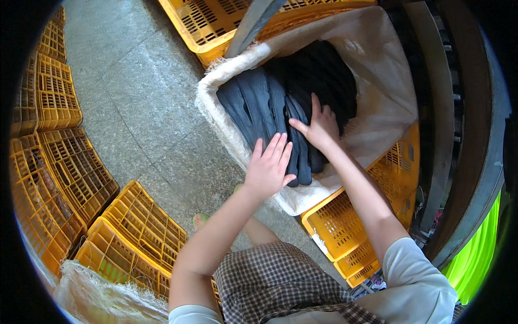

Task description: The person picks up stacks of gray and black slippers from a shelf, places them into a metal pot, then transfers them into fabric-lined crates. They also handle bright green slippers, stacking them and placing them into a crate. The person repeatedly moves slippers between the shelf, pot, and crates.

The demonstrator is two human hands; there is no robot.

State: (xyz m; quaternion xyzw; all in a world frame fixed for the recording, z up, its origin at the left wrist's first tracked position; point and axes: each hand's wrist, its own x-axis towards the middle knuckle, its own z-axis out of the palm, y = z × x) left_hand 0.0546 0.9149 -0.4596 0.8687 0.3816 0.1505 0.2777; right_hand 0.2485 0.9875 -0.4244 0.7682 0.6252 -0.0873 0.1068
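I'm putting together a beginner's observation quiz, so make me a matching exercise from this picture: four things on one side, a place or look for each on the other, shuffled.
Column one
1. Dark strips
2. White sack
3. Smooth, shiny material
4. Apron

Column two
A. Patterned in dark and light checks
B. Bright green, at the lower right of the picture
C. Partly covered by the left hand and the right hand
D. Wide open, with a frayed edge on its left

Right pairs: 1-C, 2-D, 3-B, 4-A
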